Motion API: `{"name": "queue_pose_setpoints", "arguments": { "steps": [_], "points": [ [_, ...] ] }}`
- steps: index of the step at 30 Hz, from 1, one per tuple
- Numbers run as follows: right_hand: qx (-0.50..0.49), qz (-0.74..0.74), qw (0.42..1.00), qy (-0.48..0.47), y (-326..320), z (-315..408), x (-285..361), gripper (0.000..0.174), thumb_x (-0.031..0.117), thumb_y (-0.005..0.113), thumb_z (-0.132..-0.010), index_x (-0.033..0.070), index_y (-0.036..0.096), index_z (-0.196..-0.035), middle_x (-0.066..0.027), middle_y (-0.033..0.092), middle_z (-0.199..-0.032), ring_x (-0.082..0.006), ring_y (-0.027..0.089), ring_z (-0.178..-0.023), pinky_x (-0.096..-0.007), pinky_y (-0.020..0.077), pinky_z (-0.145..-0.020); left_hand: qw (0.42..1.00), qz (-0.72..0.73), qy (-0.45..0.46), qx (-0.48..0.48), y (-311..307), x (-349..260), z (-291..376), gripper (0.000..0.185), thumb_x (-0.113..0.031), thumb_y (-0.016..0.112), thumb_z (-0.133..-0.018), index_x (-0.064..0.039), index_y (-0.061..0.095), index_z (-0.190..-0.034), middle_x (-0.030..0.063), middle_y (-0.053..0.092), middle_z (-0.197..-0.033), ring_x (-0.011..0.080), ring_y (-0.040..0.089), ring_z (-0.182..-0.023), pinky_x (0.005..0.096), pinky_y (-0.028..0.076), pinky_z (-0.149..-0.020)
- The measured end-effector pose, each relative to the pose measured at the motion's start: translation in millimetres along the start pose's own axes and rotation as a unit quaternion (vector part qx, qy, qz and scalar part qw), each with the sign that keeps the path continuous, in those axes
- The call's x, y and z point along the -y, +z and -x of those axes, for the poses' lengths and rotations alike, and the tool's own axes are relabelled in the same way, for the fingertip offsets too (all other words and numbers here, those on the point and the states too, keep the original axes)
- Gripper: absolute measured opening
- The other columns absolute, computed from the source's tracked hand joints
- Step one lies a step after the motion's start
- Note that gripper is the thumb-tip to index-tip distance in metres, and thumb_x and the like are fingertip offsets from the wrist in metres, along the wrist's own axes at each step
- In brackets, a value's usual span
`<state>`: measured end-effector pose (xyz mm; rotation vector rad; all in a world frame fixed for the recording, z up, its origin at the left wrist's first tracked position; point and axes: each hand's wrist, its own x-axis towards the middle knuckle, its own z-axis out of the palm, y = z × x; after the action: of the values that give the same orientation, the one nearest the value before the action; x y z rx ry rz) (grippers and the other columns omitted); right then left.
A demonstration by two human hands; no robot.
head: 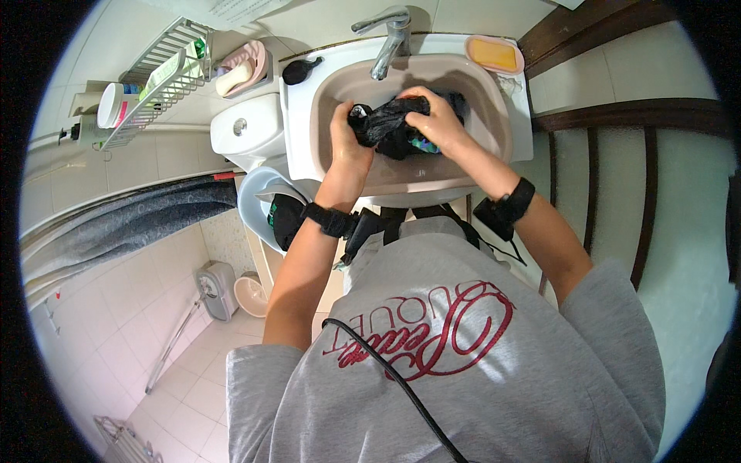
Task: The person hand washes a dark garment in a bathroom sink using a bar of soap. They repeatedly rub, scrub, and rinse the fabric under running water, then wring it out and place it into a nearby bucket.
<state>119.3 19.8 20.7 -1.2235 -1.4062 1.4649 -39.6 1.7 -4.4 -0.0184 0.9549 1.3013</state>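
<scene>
Both hands are over the basin of a beige washbasin (405,180), gripping a bunched black cloth (389,122) that looks wet. My left hand (349,136) holds its left end, where a small white patch shows. From the right, my right hand (433,118) grips the same cloth, fingers curled over its top. More dark fabric with a blue, green and purple pattern (425,144) lies below my right hand in the basin. A chrome faucet (391,43) stands behind the basin; no running water is visible from it.
An orange soap bar (492,54) lies in a pink dish at the back right corner. A small black object (300,71) is at the back left. Left of the sink are a toilet tank (246,124), a light blue tub (249,199) holding dark cloth, and a wire shelf (156,89).
</scene>
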Motion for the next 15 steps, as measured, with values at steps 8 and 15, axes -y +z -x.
{"name": "queue_pose_setpoints", "arguments": {
  "steps": [8, 15],
  "points": [
    [-0.054, 0.412, 0.907, -0.060, 12, -5, 22, 0.024, 0.022, 0.045, -0.082, 0.001, 0.057, -0.081, -0.0217, 0.058, -0.068, -0.0378, 0.058, -0.066, -0.0459, 0.0458, -0.060, 0.990, -0.097, -0.098, -0.019, 27, 28, 11, 0.028, -0.022, 0.035, -0.091, -0.004, 0.045, -0.111, 0.0085, 0.057, -0.095, 0.0236, 0.057, -0.086, 0.0384, 0.049, -0.073],
    [0.016, 0.323, 0.944, -0.070, 23, 8, 19, 0.021, 0.022, 0.046, -0.082, 0.002, 0.052, -0.081, -0.0216, 0.057, -0.072, -0.0394, 0.056, -0.071, -0.0472, 0.0440, -0.062, 0.949, -0.295, 0.033, 0.106, 27, 26, 8, 0.018, -0.016, 0.048, -0.085, -0.002, 0.051, -0.095, 0.0061, 0.056, -0.085, 0.0170, 0.054, -0.074, 0.0314, 0.046, -0.067]
  ]
}}
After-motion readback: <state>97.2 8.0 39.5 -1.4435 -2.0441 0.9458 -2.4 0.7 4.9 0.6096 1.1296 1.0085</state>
